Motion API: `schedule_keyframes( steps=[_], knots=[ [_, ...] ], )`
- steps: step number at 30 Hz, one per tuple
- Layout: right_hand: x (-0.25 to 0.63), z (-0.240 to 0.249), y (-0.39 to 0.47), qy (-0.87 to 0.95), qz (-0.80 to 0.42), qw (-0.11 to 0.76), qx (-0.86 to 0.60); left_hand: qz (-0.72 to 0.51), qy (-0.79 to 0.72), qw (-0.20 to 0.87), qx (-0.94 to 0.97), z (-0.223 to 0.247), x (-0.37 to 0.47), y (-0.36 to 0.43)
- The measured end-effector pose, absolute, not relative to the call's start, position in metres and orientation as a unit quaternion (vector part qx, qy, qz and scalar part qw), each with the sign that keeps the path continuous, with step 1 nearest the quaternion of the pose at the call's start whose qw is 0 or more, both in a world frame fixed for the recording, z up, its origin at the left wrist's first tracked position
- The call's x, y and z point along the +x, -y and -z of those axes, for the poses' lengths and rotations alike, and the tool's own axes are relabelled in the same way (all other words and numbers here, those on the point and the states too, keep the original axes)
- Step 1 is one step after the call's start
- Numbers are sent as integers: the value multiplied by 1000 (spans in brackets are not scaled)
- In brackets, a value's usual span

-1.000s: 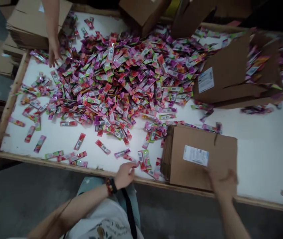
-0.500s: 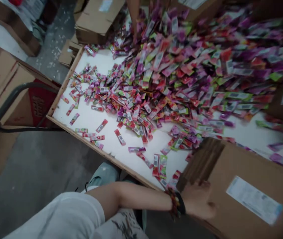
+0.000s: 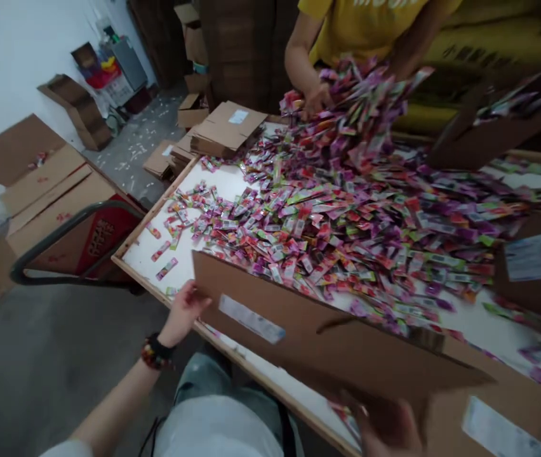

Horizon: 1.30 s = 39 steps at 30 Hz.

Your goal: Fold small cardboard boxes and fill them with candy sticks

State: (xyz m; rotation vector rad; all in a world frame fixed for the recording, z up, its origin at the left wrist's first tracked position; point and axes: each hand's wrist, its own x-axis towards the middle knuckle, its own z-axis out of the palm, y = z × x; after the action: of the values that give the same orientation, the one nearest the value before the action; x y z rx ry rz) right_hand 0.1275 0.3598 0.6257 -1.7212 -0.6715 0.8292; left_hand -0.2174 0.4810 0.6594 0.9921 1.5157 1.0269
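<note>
A folded-flat cardboard box with a white label stands tilted on its long side over the near edge of the table. At its left end my left hand, with a bracelet on the wrist, pinches the edge. My right hand is closed at the lower right part of the same box, blurred and partly in shade. Behind the box spreads a large heap of small purple, red and green sachets. More flat cardboard with a label lies at the lower right.
A co-worker in a yellow shirt holds a load of sachets across the white table. Flat boxes are stacked at the far left corner. An opened box holds sachets. A cart handle stands left of the table.
My left hand has moved from the stacked cardboard at right to the left end of a now raised box. My right hand has come into view. The view has swung up, showing the co-worker.
</note>
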Motion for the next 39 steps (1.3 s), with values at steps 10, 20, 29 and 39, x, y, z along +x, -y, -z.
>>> schedule_keyframes(
  steps=[10,20,29,39],
  knots=[
    [-149,-658,-507,175,-291,700,-628,-483,-610,544,313,-672,-451,-573],
    [-177,-649,-509,301,-284,607,-678,-358,-601,615,363,-683,-500,-621],
    [-150,-614,-489,404,-318,521,-681,-258,-653,526,479,-679,-479,-639],
    [-156,-621,-480,395,-418,485,-658,-99,-694,360,615,-696,-465,-636]
  ],
)
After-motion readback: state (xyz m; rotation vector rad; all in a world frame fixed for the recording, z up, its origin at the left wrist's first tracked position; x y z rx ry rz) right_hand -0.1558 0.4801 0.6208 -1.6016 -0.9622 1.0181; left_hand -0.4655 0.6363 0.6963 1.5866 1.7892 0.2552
